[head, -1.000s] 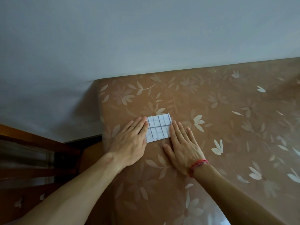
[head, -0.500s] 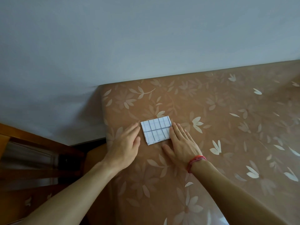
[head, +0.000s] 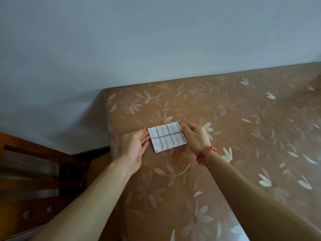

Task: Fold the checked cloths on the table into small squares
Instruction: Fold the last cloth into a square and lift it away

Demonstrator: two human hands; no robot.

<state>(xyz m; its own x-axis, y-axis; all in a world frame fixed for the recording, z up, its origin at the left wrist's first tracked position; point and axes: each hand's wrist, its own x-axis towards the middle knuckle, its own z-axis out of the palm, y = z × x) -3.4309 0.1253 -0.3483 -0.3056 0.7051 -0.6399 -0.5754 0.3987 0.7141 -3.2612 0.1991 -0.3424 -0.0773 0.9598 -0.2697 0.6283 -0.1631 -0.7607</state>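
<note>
The cloth [head: 166, 137] lies flat near the far left corner of the table [head: 246, 140], folded down to a small rectangle that is wider than it is deep, so by my reading one more fold is due. The left hand [head: 134, 146] is at its left edge, fingers straight and pressed together, tips touching the hem. The right hand [head: 195, 136], red bracelet [head: 207, 152] at the wrist, stands on edge at the right side with fingers curled in. The thumb sits by the far right corner, but the back of the hand hides whether it pinches the edge, so I cannot tell. To do this well, take the right edge with both corners together, carry it over to meet the left edge, and let the left hand pin that side so the layers don't slip. Match the corners first, then press along the crease, because a thick stack like this will likely spring open. As for containers, there are none in view: only the flowered table and a plain wall [head: 156, 40] behind.
</note>
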